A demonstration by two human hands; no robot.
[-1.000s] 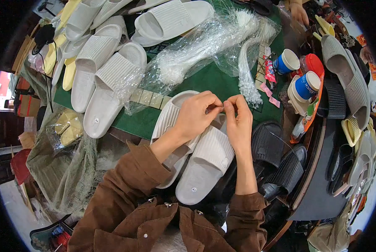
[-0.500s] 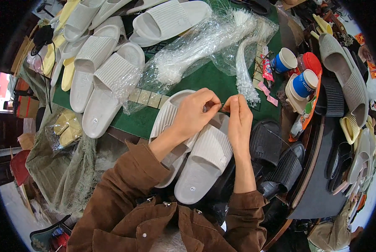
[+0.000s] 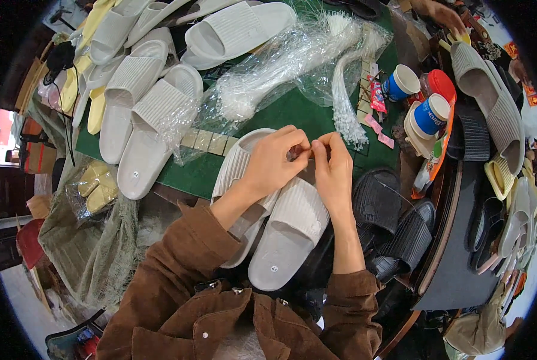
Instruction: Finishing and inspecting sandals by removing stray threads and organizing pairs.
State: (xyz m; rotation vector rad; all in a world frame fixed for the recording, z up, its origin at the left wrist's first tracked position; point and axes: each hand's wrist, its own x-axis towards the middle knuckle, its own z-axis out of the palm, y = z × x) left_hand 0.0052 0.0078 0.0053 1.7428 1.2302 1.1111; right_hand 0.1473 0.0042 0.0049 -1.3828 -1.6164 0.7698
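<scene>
Left hand (image 3: pixel 262 165) and right hand (image 3: pixel 333 180) meet over grey slippers (image 3: pixel 289 243), fingers pinched closed. I can't tell what they grip.

We record, at right: two blue-and-white paper cups (image 3: pixel 430 116), a red-lidded jar (image 3: pixel 440 84) just beside them, a small red packet (image 3: pixel 377 97) and two pink slips (image 3: pixel 385 140) nearby. At left, we list: grey-green netting (image 3: pixel 94 246), a dark red rounded object (image 3: pixel 30 241), a brown box (image 3: pixel 39 158), a black item (image 3: pixel 60 56) with cable.
</scene>
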